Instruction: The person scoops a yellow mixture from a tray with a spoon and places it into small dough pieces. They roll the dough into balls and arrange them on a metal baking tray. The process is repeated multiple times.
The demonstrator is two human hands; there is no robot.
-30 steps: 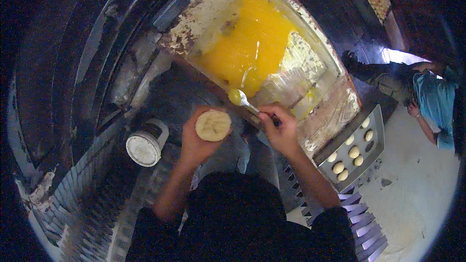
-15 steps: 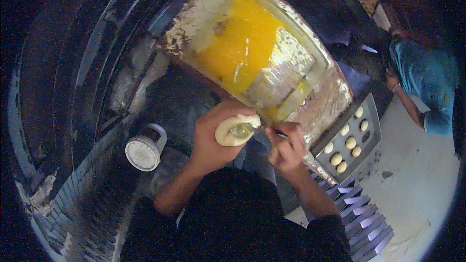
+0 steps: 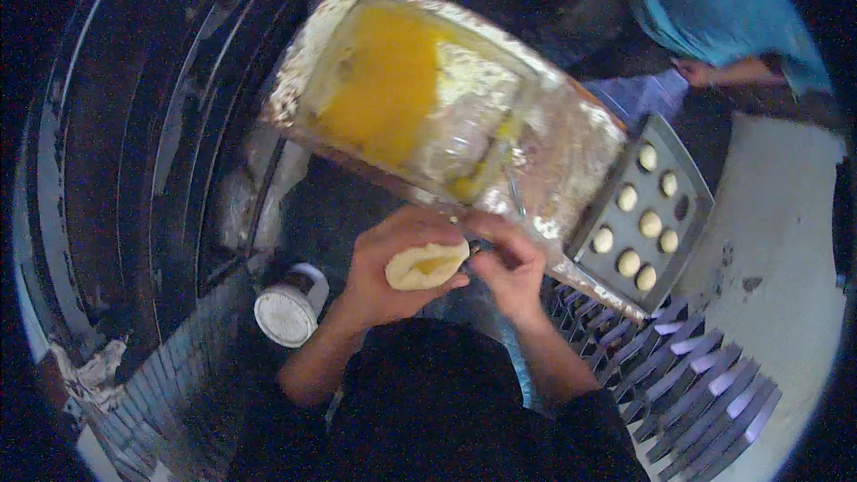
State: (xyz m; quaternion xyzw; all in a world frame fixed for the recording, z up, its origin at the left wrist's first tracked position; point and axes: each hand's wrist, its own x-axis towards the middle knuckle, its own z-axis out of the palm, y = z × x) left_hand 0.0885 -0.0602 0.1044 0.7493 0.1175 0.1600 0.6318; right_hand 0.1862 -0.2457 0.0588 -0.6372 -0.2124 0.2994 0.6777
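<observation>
My left hand (image 3: pixel 379 254) cups a round of pale dough (image 3: pixel 412 277), folded into an oval pocket. Yellow filling shows in its opening. Fingers of my right hand (image 3: pixel 511 268) are closed together at the dough's right edge and seem to pinch it; a small dark spot there is too blurred to name. Beyond my hands, a clear rectangular container (image 3: pixel 460 138) holds a yellow mass (image 3: pixel 379 80) in its left part. It rests on a worn, flour-dusted board (image 3: pixel 571 143). Right of the container lies a thin metal utensil (image 3: pixel 515 187), possibly a spoon.
A dark baking tray (image 3: pixel 616 259) with several dough balls (image 3: pixel 650 223) sits at the board's right end. A white-lidded tub (image 3: pixel 286 314) stands at lower left. Slatted purple-grey crates (image 3: pixel 705 375) are at lower right. Another person in a teal top (image 3: pixel 705 9) is at far right.
My right hand has let go of the utensil, which now lies on the board. The dough has gone from an open cup to a narrower fold. The view has shifted, and the other person appears closer.
</observation>
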